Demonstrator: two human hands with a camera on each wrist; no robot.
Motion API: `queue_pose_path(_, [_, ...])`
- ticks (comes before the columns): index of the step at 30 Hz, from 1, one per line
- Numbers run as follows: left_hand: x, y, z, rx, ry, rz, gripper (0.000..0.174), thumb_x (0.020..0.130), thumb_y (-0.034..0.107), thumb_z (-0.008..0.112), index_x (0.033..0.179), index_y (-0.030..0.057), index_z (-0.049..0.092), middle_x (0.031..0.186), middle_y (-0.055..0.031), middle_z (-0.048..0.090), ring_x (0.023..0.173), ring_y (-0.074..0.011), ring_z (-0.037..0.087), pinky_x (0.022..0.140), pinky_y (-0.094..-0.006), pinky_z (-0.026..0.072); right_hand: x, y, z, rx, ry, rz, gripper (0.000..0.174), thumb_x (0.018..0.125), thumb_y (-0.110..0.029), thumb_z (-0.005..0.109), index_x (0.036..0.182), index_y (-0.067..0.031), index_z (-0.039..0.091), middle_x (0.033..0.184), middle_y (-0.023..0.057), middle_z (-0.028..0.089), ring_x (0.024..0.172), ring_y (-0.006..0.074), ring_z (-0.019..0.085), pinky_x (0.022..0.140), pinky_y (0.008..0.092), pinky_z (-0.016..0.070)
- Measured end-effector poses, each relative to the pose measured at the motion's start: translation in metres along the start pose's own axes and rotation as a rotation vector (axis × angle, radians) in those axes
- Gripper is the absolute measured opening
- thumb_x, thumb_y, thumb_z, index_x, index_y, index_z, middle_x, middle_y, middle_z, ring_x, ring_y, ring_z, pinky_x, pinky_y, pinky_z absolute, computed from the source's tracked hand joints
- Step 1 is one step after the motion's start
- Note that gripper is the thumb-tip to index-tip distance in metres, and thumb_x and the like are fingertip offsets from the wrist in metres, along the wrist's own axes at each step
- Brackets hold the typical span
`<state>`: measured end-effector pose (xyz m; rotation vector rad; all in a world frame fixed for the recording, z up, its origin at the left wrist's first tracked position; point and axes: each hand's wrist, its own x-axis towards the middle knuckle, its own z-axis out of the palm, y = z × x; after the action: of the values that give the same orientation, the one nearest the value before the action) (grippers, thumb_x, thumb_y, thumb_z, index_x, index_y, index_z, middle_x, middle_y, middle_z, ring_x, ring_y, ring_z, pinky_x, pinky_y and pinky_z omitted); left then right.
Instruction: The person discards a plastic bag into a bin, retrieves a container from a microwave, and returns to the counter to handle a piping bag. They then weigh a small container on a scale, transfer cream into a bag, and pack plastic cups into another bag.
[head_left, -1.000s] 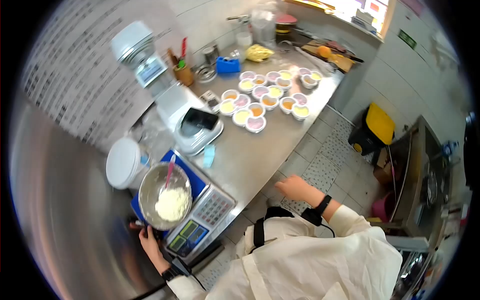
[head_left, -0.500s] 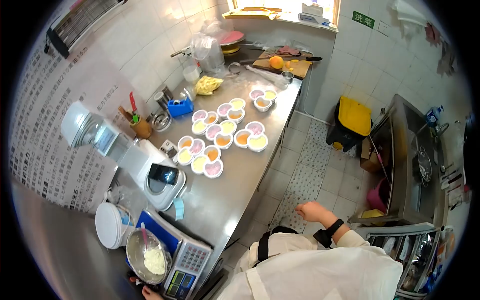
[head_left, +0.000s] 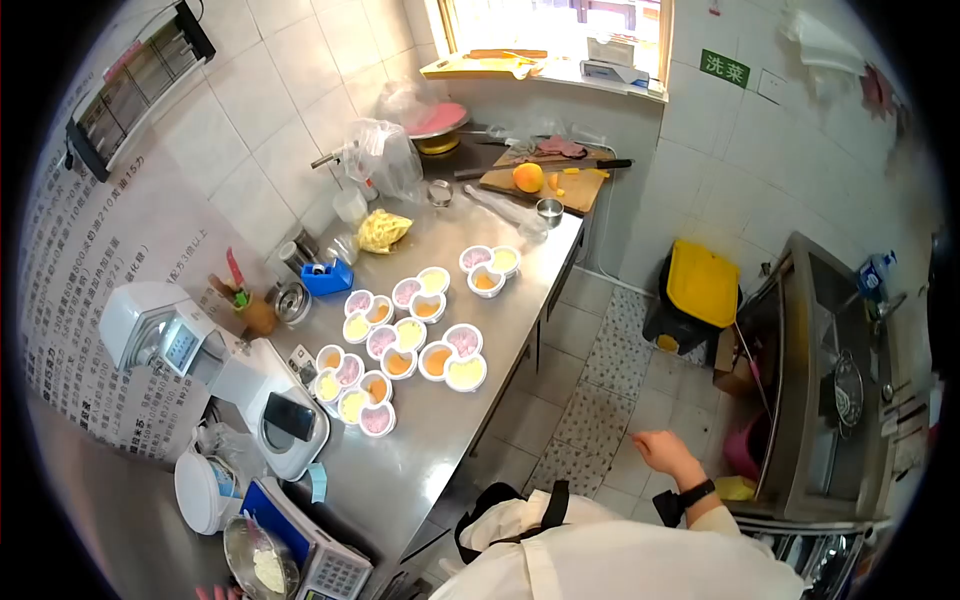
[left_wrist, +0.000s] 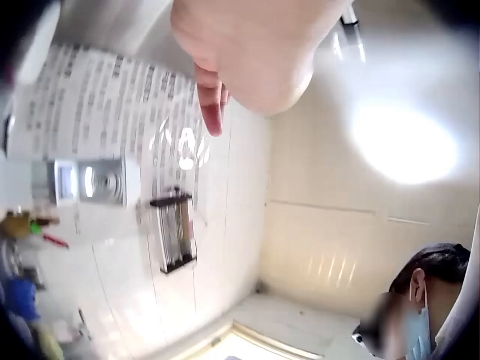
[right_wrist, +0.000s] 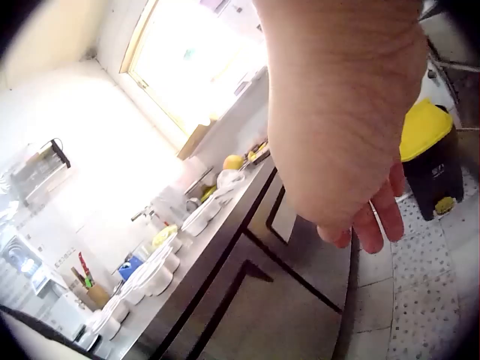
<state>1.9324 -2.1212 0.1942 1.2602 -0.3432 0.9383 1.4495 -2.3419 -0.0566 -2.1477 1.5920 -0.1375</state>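
Note:
My left hand [head_left: 217,593] shows only its fingertips at the bottom edge of the head view, just below a metal bowl [head_left: 236,548]. In the left wrist view the same hand [left_wrist: 244,56] has its visible fingers extended, with nothing seen in them. The bowl holds a pale, crumbly mass [head_left: 268,570] and sits on a digital scale [head_left: 335,572] with a blue platform. My right hand [head_left: 667,455] hangs over the tiled floor, away from the counter. Its fingers [right_wrist: 386,217] are loosely bent and hold nothing.
Clusters of white cups [head_left: 397,362] with yellow, orange and pink fillings stand on the steel counter [head_left: 425,440]. A stand mixer [head_left: 270,400] carries a phone. Beside it is a white bucket [head_left: 200,495]. Farther off are a cutting board [head_left: 505,182] and a yellow-lidded bin [head_left: 703,283].
The head view has swung up toward the window, so bowl and scale sit lower in frame. The left hand has slipped mostly out of view; the right stays empty beside the body.

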Motion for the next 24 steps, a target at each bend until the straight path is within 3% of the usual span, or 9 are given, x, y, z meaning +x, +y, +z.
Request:
queue_pose_path(3, [-0.051,-0.019,0.066,-0.062,-0.427,-0.177,0.032,0.085,0.011,0.048,0.116,0.005,0.041,0.112,-0.0104,0.05,0.091,-0.0186,0.052,0.071,-0.0257,0.0448,-0.001,0.025,0.001,0.104,0.133,0.031,0.017,0.079,-0.018,0.051,0.087,-0.0061,0.061,0.08,0.0155,0.061,0.076,0.0335,0.057,0.067,0.0418,0.0459])
queue_pose_path(5, [-0.089,-0.025,0.112,-0.259,-0.679,-0.347,0.028,0.086,0.006,0.046,0.111,-0.0014,0.04,0.101,-0.0125,0.056,0.081,-0.0165,0.055,0.069,-0.0237,0.0458,-0.004,0.036,0.005,0.149,0.187,0.132,0.018,0.079,-0.017,0.051,0.088,-0.0056,0.062,0.081,0.0166,0.061,0.076,0.0336,0.058,0.068,0.0415,0.0458])
queue_pose_path(9, [-0.178,0.008,0.191,-0.36,-1.081,-0.759,0.03,0.083,0.003,0.049,0.112,0.0034,0.042,0.098,-0.0118,0.057,0.078,-0.0155,0.058,0.064,-0.0218,0.0478,-0.013,0.058,0.015,0.268,0.196,0.314,0.019,0.08,-0.015,0.051,0.09,-0.0023,0.061,0.083,0.0182,0.061,0.078,0.0349,0.057,0.07,0.0391,0.0456])
queue_pose_path(13, [-0.27,0.034,0.253,-0.375,-1.483,-0.922,0.028,0.086,0.008,0.049,0.112,0.0044,0.042,0.103,-0.0167,0.057,0.087,-0.0218,0.061,0.071,-0.0266,0.0503,-0.018,0.092,0.022,0.263,0.233,0.378,0.017,0.08,-0.016,0.052,0.087,-0.0038,0.061,0.079,0.0175,0.061,0.077,0.0339,0.058,0.068,0.0397,0.0453])
queue_pose_path(15, [-0.312,0.046,0.287,-0.451,-1.634,-1.032,0.028,0.086,0.007,0.05,0.112,0.0032,0.042,0.103,-0.0157,0.057,0.089,-0.0211,0.06,0.072,-0.0255,0.0502,-0.012,0.11,0.011,0.274,0.242,0.549,0.017,0.08,-0.014,0.051,0.09,-0.0039,0.061,0.074,0.0174,0.061,0.072,0.0339,0.058,0.067,0.0397,0.0453])
queue_pose_path(17, [-0.347,0.062,0.319,-0.518,-1.671,-1.135,0.028,0.086,0.006,0.048,0.113,0.0025,0.041,0.103,-0.0157,0.057,0.091,-0.0224,0.059,0.076,-0.0291,0.0493,0.0,0.119,-0.013,0.234,0.156,0.626,0.019,0.08,-0.014,0.051,0.093,-0.0039,0.06,0.075,0.0178,0.06,0.074,0.0337,0.057,0.069,0.0391,0.0445])
queue_pose_path(19, [-0.372,0.076,0.345,-0.613,-1.685,-1.159,0.027,0.086,0.006,0.048,0.112,0.002,0.042,0.102,-0.0153,0.058,0.09,-0.0223,0.059,0.078,-0.0298,0.0486,0.023,0.144,-0.03,0.219,0.321,0.579,0.021,0.081,-0.014,0.051,0.097,-0.0035,0.059,0.084,0.017,0.06,0.08,0.0332,0.055,0.073,0.0388,0.0431])
queue_pose_path(21, [-0.385,0.081,0.366,-0.714,-1.682,-1.165,0.026,0.087,0.006,0.047,0.112,0.0014,0.043,0.101,-0.0149,0.058,0.09,-0.0222,0.059,0.079,-0.0305,0.0478,0.058,0.16,-0.054,0.192,0.318,0.579,0.023,0.081,-0.013,0.051,0.1,-0.0019,0.057,0.093,0.0169,0.059,0.086,0.0328,0.053,0.076,0.0393,0.0419])
queue_pose_path(24, [-0.384,0.075,0.384,-0.656,-1.681,-1.052,0.022,0.086,0.004,0.045,0.107,0.0,0.046,0.099,-0.0144,0.059,0.088,-0.0214,0.059,0.081,-0.0316,0.0469,0.127,0.181,-0.076,0.146,0.363,0.443,0.026,0.082,-0.01,0.05,0.106,-0.0007,0.053,0.095,0.0166,0.059,0.088,0.0306,0.055,0.078,0.0384,0.0422])
